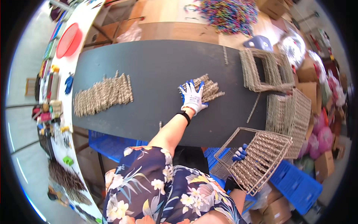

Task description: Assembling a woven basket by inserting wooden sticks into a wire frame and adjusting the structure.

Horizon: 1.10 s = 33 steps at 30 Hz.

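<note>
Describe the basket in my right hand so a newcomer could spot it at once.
Start at the dark table and go to its near right corner. There the right hand grips the rim of a woven basket tilted on its side. Unlike the baskets resting on the table, it hangs off the edge.

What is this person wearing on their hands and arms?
Both hands wear white knit gloves with blue-coated fingertips: the left hand shows a white back with printed marking, the right hand mostly blue fingers. A black band circles the left wrist. The forearms are bare, below short sleeves of a dark floral garment.
</note>
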Tool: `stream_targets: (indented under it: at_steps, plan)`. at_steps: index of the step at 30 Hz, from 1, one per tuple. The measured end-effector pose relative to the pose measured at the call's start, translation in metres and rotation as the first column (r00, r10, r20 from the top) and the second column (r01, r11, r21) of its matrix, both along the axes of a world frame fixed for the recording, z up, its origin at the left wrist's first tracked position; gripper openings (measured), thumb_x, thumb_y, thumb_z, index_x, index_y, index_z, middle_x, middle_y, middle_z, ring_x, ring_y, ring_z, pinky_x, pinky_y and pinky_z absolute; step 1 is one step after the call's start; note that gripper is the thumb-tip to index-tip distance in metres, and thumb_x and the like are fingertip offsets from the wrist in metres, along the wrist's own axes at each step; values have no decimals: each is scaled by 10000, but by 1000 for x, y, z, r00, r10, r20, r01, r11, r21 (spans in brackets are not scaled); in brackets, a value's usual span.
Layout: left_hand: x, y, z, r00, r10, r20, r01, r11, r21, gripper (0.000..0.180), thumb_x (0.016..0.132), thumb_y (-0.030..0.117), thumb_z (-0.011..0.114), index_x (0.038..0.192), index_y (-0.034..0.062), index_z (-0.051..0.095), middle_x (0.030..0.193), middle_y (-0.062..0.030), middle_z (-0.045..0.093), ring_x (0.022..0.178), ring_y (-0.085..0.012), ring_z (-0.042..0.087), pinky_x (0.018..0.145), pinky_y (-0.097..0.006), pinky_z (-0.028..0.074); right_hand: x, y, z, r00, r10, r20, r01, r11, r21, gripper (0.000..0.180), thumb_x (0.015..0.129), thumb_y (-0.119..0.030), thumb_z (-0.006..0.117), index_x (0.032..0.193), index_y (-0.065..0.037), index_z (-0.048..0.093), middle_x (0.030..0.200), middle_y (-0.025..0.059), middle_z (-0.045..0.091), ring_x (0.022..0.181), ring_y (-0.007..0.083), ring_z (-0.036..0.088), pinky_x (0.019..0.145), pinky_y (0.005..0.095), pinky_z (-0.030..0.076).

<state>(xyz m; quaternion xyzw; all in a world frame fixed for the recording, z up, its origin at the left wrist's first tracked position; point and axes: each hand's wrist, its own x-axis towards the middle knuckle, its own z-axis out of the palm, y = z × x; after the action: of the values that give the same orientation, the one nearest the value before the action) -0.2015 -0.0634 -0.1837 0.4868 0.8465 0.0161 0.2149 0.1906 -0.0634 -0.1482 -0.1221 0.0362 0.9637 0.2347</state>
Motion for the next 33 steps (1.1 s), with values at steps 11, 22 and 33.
stream_targets:
  at_steps: [11, 22, 33]
  plan:
    - [-139, -114, -12, 696, 694, -182, -709, 705, -23, 1220, 774, 769, 652, 1630, 70, 135, 1645, -320, 144, 1543, -460, 94, 1212, -642, -5, -45, 22, 37, 972, 198, 128, -207, 977, 58, 328, 1029, -353, 496, 1191, -94, 616, 742, -24, 503, 672, 125, 479, 661, 317, 428]
    - [-97, -159, 0, 894, 426, 138, -401, 625, 670, 880, 860, 529, 725, 1479, -20, 425, 1470, -269, 493, 1397, -431, 428, 1176, -497, 319, -127, 16, 32, 938, 347, -24, -345, 936, 74, 312, 1056, -303, 453, 1172, -44, 583, 731, -32, 496, 646, 114, 485, 622, 311, 435]
    - [-7, -188, 24, -450, 250, 857, -767, 384, -515, 286, 1031, 371, 478, 1026, 110, 592, 594, 29, 417, 443, -115, 400, 433, -294, 370, -236, -5, 41, 900, 313, 302, -291, 950, -117, 380, 1090, -302, 392, 1256, -1, 552, 880, 21, 560, 761, 136, 543, 743, 304, 457]
